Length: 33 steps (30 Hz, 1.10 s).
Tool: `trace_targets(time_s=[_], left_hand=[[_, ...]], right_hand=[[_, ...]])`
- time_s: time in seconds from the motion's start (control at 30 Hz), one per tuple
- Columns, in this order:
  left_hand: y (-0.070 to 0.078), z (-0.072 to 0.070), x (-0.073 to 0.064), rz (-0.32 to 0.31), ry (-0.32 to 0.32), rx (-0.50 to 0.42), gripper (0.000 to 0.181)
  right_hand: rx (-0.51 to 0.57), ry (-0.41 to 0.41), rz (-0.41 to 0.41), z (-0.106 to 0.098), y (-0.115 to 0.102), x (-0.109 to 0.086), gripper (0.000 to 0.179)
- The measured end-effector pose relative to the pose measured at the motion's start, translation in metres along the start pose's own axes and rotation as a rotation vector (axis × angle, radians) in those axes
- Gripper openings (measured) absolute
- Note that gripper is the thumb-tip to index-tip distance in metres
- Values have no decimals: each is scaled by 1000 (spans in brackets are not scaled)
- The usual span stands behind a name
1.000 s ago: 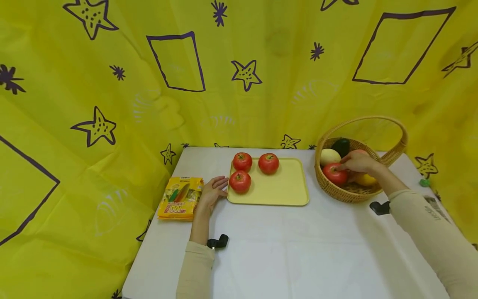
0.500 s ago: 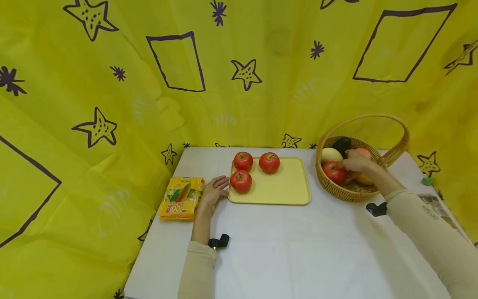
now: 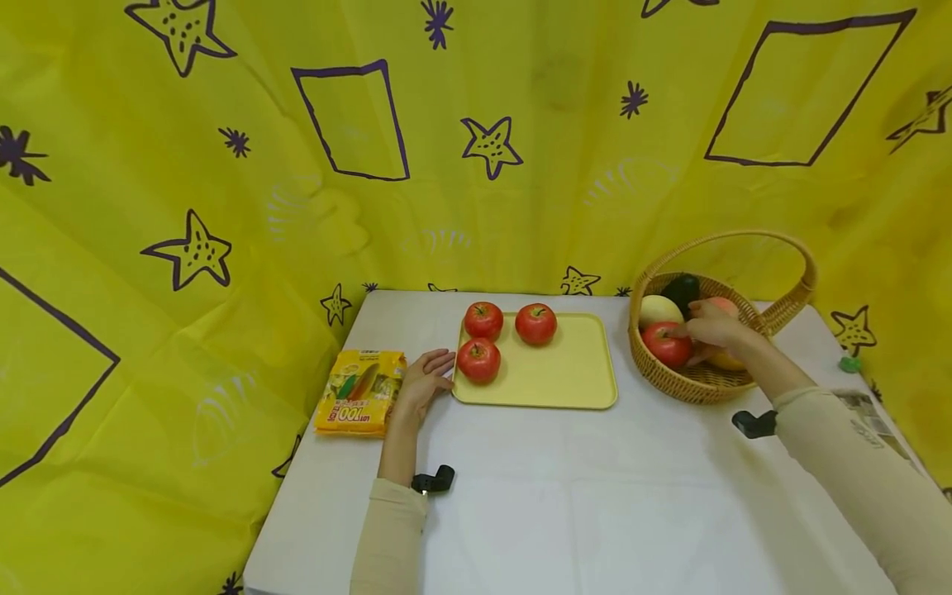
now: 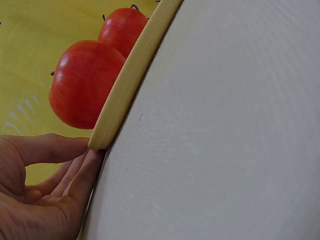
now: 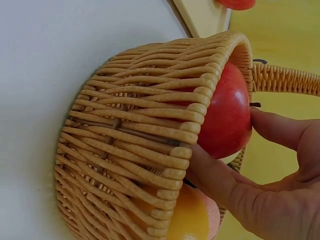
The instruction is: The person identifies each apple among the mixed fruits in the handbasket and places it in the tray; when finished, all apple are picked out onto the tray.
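My left hand [image 3: 426,387] pinches the left rim of a pale yellow tray [image 3: 550,378]; in the left wrist view the thumb lies on the rim and the fingers [image 4: 86,175] come from below. Three red apples sit at the tray's left and back: a front apple [image 3: 479,361], a back-left apple [image 3: 483,321] and a back apple [image 3: 535,324]. My right hand [image 3: 716,324] reaches into a wicker basket [image 3: 673,382] and grips another red apple [image 5: 227,115]. Its thumb is by the stem, and a finger goes down the apple's side, partly hidden by the basket wall.
Beside the gripped apple, the basket holds a cream round fruit [image 3: 660,310], a dark green one [image 3: 682,289], a pinkish one [image 3: 723,307] and a yellow one [image 5: 190,215]. Its tall handle [image 3: 732,235] arches overhead. A yellow packet [image 3: 360,392] lies left of my left hand.
Both hands stay nearly where they were, the left at the tray rim and the right on the apple in the basket. Only slight shifts of the view show.
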<state>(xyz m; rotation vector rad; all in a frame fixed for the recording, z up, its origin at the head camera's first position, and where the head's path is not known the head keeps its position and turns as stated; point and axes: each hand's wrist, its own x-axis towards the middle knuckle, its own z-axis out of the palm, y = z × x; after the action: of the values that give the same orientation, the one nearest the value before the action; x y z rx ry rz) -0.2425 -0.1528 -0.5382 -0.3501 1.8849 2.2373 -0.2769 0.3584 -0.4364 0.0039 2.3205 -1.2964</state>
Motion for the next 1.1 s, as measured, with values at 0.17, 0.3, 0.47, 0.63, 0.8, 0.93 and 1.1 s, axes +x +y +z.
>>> trace_targets(time_s=[0.17,0.3,0.47,0.63,0.8,0.93,1.1], left_hand=[[-2,0,0,7,5,-5,76],[-3,-1,0,1,4,-3,76],[-4,-2,2,9,0,0,76],[-3,-1,3,21,-7,-5,75],[-3,0,2,20,-6,0,75],[-2,0,2,26,-3,2,75],[-2,0,1,26,7,4,75]], right_hand=[[26,16,-16,0,0,-3,76],[63,27,-30,-3,1,-6,63],[91,8,-24,-8,0,-10,67],[114,23,-21,-12,0,-16,71],[126,46,-32,-12,2,-23,70],[120,43,-34,-14,0,-26,68],[110,35,-40,-16,-2,-30,64]])
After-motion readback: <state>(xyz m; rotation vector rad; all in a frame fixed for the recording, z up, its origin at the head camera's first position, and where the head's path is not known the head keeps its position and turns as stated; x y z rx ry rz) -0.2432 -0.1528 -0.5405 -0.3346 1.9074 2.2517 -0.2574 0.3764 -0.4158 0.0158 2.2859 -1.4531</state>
